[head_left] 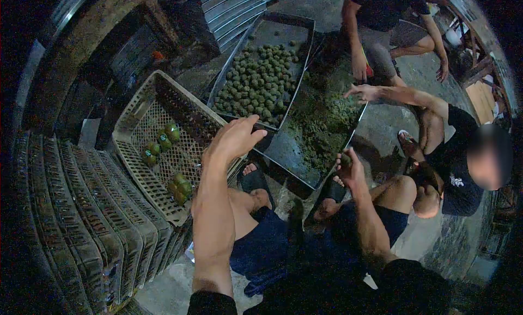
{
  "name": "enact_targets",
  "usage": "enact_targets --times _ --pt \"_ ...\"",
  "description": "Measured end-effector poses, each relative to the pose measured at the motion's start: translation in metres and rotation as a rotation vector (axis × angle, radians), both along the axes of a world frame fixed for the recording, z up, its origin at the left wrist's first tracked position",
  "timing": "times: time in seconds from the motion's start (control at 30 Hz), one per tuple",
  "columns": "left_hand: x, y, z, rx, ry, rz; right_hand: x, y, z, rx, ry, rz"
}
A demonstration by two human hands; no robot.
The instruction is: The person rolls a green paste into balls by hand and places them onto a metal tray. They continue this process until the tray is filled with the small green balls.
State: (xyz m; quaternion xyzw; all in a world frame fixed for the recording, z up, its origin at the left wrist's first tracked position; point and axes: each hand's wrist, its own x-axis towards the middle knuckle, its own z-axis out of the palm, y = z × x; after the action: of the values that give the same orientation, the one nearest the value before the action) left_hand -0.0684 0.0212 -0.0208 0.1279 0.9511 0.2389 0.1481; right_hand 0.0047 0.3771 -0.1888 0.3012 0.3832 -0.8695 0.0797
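Observation:
My left hand [235,139] reaches over the near corner of the plastic crate, thumb and fingers apart, with nothing visible in it. Just beyond it is a metal tray of dark green balls [259,78]. My right hand [353,172] is raised near the front edge of a second metal tray [297,170], its fingers curled round a dark green lump [344,160] that is partly hidden. Loose, crumbly green material [321,124] is spread across that second tray.
The plastic crate [133,102] at left holds several wrapped green bundles [170,132]. Stacked crates [87,206] stand beside it. At right a seated co-worker's hand [364,93] reaches over the green material. Another person's hand [359,67] is behind it, near something red.

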Motion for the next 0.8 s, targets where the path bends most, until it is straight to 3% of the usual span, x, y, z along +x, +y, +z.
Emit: enact_targets --times 0.07,0.13,0.17,0.2,0.27,0.33,0.4,0.43,0.47,0.5,0.57,0.67,0.7,0.73,0.8 --pt "-0.003 0.002 0.000 -0.005 -0.008 -0.007 -0.003 -0.005 -0.012 -0.038 -0.078 -0.056" --pt "-0.004 0.004 -0.002 -0.015 -0.018 -0.010 -0.007 -0.012 -0.037 0.386 -0.123 0.130" --pt "-0.003 0.005 -0.003 0.005 0.001 -0.007 -0.016 -0.021 -0.041 0.667 -0.338 0.137" --pt "-0.002 0.006 -0.004 0.025 0.022 -0.005 -0.021 -0.026 -0.038 0.664 -0.339 0.139" --pt "0.003 0.008 -0.007 0.021 0.056 -0.017 -0.027 -0.032 -0.032 1.025 -0.112 0.394" --pt "0.006 0.010 -0.003 0.021 0.081 -0.022 -0.027 -0.038 -0.019 0.964 -0.049 0.435" --pt "0.007 0.013 0.010 0.005 -0.071 -0.009 -0.027 -0.045 0.007 0.710 0.105 0.543" --pt "0.009 0.013 0.014 -0.006 -0.070 -0.001 -0.026 -0.039 0.005 0.541 0.057 0.489" --pt "0.009 0.009 0.008 -0.005 -0.073 0.007 -0.026 -0.029 0.006 0.541 0.057 0.497" --pt "0.007 0.006 -0.002 0.018 -0.051 0.014 -0.026 -0.016 0.007 0.401 -0.098 0.486" --pt "0.005 0.002 -0.011 0.045 -0.036 0.016 -0.014 0.001 -0.021 0.154 -0.168 0.347" --pt "0.000 0.008 -0.004 0.016 -0.014 0.015 0.003 0.020 -0.144 0.366 -0.270 0.282" --pt "0.000 0.013 0.003 0.009 -0.054 0.014 0.000 0.014 -0.154 0.544 -0.319 0.503" --pt "0.000 0.018 0.009 0.002 -0.097 0.013 -0.007 -0.002 -0.161 0.717 -0.369 0.729" --pt "-0.002 0.024 0.013 -0.023 -0.124 -0.021 -0.040 -0.049 -0.089 0.552 -0.458 0.915"
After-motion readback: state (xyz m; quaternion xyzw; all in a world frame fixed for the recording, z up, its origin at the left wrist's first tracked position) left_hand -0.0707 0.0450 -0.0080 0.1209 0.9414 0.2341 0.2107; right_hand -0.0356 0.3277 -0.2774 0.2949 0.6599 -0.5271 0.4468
